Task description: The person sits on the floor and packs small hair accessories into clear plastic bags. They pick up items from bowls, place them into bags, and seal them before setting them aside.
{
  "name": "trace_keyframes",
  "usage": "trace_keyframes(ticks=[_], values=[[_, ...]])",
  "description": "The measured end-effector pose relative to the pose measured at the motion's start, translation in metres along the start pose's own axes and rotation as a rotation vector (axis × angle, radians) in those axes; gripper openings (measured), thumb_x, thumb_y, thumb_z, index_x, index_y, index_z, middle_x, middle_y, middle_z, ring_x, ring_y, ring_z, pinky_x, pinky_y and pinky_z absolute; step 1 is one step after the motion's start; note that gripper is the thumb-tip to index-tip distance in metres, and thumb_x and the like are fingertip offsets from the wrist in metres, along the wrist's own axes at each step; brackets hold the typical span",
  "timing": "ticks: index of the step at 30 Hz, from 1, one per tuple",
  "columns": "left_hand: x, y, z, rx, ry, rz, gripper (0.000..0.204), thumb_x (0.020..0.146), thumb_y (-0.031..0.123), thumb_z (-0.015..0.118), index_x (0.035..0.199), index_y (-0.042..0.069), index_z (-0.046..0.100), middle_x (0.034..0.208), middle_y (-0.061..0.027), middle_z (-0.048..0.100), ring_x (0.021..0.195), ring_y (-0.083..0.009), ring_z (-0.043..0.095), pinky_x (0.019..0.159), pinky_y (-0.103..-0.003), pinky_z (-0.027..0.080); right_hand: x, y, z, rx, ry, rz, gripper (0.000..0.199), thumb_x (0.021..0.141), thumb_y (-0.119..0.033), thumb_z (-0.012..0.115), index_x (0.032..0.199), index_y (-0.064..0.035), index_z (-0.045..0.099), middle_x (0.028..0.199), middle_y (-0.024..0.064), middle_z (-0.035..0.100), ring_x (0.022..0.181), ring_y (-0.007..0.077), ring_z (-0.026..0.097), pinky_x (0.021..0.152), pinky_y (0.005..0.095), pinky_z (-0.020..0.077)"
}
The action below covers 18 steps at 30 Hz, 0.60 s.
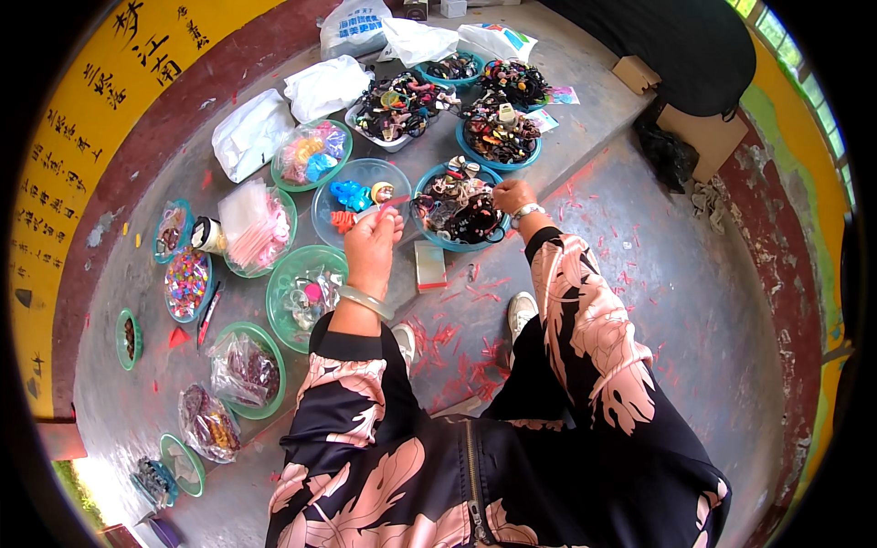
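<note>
My left hand [370,242], with a pale bangle at its wrist, is raised over the near edge of a clear blue basin [322,212]. Its fingertips pinch a small pink-red strip [395,203]. Blue and orange bundles [351,194] lie in that basin. My right hand [516,197] is closed at the right rim of a blue basin [418,219] heaped with dark and beige hair ties [461,205]; whatever its fingers hold is too small to make out. A small grey box [429,266] stands between my arms, just below the basins.
More basins of hair ties [501,135] stand farther back, near white plastic bags [331,87]. At left are a green basin [309,333], a bowl of colourful small pieces [188,279] and pink packets [260,233]. Red scraps [466,370] litter the floor around my shoes [522,315].
</note>
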<state>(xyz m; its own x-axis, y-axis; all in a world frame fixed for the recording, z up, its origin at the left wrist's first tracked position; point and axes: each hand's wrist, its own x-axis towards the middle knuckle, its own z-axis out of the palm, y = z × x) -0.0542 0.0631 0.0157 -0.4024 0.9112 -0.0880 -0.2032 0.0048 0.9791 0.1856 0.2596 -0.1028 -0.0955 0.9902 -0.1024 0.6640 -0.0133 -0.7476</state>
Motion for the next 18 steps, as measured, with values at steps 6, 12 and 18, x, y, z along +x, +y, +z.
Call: trace_keyframes(ticks=[6, 12, 18], values=[[-0.002, 0.001, -0.007, -0.008, 0.016, 0.015, 0.022, 0.088, 0.016, 0.053, 0.096, -0.002, 0.060, 0.086, -0.0069, 0.062, 0.075, -0.0118, 0.061, 0.066, -0.024, 0.051, -0.010, -0.023, -0.031, 0.475, 0.034, 0.076, 0.012, 0.075, -0.007, 0.059, 0.082, -0.0010, 0.066, 0.069, 0.0064, 0.064, 0.066, 0.0145, 0.063, 0.058, 0.0254, 0.0493], [-0.003, 0.002, -0.004, -0.018, 0.014, 0.006, 0.021, 0.087, 0.016, 0.054, 0.096, -0.002, 0.060, 0.086, -0.0064, 0.062, 0.075, -0.0116, 0.061, 0.065, -0.023, 0.051, -0.017, -0.031, -0.059, 0.913, -0.005, 0.103, 0.015, 0.078, -0.001, 0.060, 0.093, -0.0004, 0.061, 0.082, 0.0066, 0.063, 0.068, 0.0151, 0.062, 0.061, 0.0240, 0.0511], [-0.003, 0.000, 0.000, -0.010, -0.014, 0.021, 0.021, 0.088, 0.016, 0.054, 0.097, -0.001, 0.059, 0.087, -0.0060, 0.062, 0.076, -0.0110, 0.061, 0.066, -0.022, 0.050, -0.027, -0.042, -0.062, 1.096, -0.127, 0.143, 0.015, 0.076, -0.005, 0.065, 0.089, -0.0003, 0.058, 0.074, 0.0058, 0.061, 0.063, 0.0149, 0.061, 0.058, 0.0232, 0.0508]])
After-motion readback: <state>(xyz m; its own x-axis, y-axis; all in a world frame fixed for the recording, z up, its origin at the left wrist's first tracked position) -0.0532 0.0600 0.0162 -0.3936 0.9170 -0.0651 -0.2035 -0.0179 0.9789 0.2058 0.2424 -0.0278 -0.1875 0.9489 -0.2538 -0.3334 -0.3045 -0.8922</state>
